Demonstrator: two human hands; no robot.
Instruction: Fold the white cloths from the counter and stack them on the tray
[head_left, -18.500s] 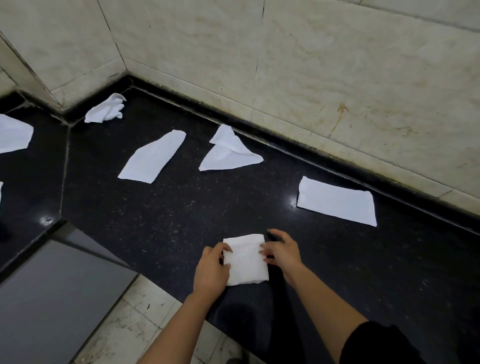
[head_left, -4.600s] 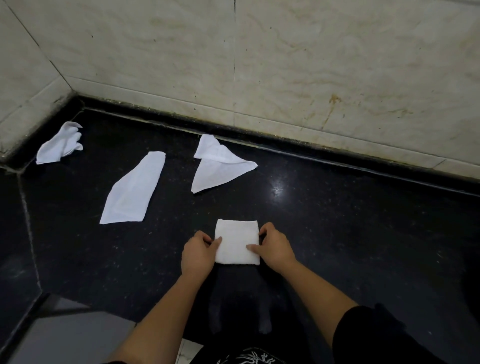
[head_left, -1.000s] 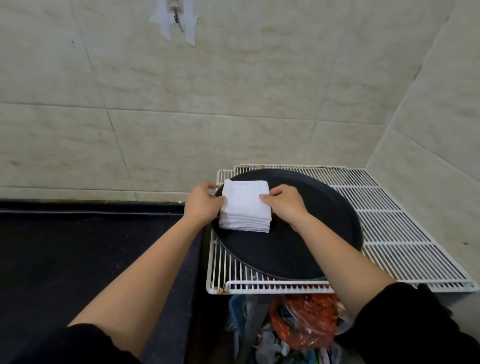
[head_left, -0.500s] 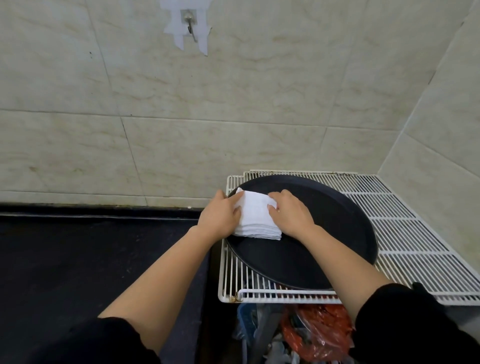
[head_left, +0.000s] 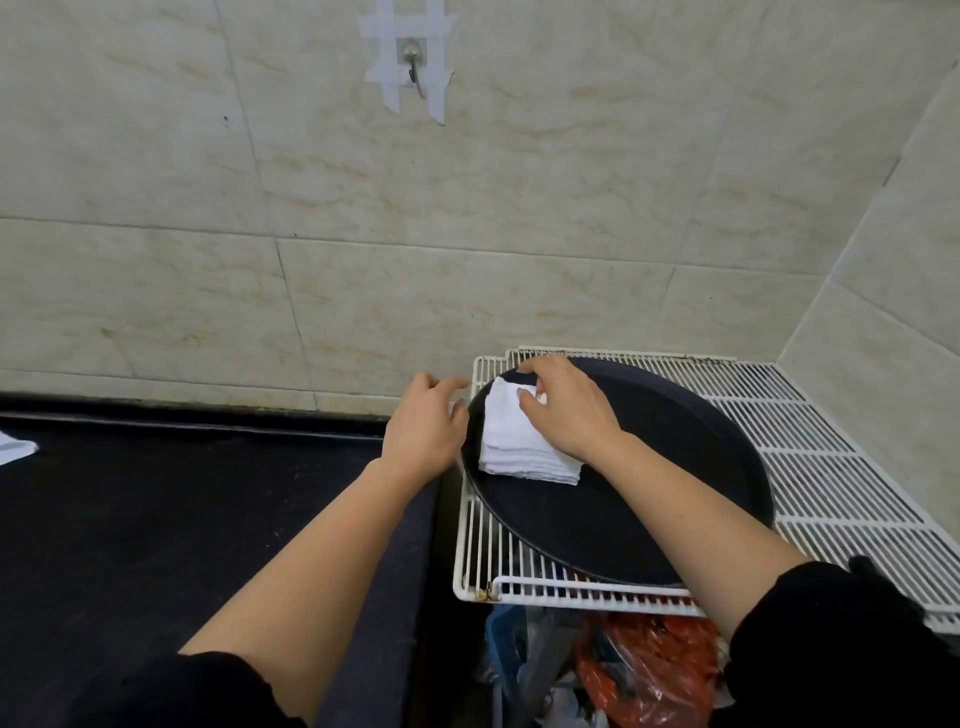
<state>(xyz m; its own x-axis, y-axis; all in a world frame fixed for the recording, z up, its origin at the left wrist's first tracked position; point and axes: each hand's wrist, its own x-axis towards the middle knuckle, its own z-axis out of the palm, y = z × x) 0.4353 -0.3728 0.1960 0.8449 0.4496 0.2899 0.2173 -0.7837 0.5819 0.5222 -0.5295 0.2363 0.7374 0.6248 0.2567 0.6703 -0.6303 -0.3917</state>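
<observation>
Stacking step: the folded cloths (head_left: 519, 452) sit on the tray (head_left: 675, 441), my right hand (head_left: 571, 415) pressing them with spread fingers, left hand (head_left: 423, 434) loosely curled beside the rim (holding nothing). Next, I reckon: fetch the loose cloth (head_left: 13, 448) off the counter (head_left: 156, 493).

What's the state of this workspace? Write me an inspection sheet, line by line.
Surface: black counter, one white cloth at its left edge; white wire rack beside it.
Job's things: stack of folded cloths on the round black tray, near its left rim; the tray sits on the rack.
Clutter: red bag and other bags under the rack.
Grips: left hand open beside the tray's rim, off the stack; right hand rests on top of the stack.
Cables: nothing seen.
Surroundings: tiled wall with a taped hook.
</observation>
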